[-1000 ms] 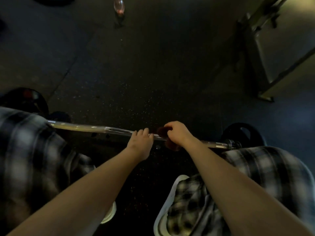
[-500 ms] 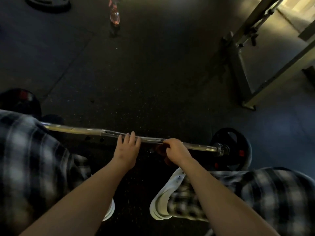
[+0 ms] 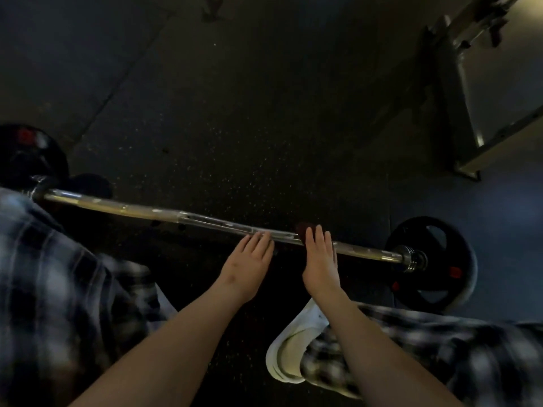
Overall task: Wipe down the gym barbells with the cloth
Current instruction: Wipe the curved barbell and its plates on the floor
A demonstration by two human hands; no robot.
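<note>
A chrome barbell (image 3: 164, 214) lies across the dark rubber floor, with a black plate (image 3: 435, 265) on its right end and another black plate (image 3: 29, 154) at the far left. A dark red cloth (image 3: 302, 229) sits on the bar right of centre. My right hand (image 3: 320, 261) lies flat with straight fingers pressing on the cloth. My left hand (image 3: 248, 265) is just left of it, fingers straight, fingertips touching the bar.
A metal rack frame (image 3: 470, 92) stands at the back right. My plaid-trousered knees (image 3: 53, 289) flank the bar and a white shoe (image 3: 293, 348) is on the floor below my right arm. A small object stands at the top edge.
My right hand has uncurled from gripping the cloth and now lies flat on it. My left hand has flattened too. The view shifted, showing more of the bar's left end.
</note>
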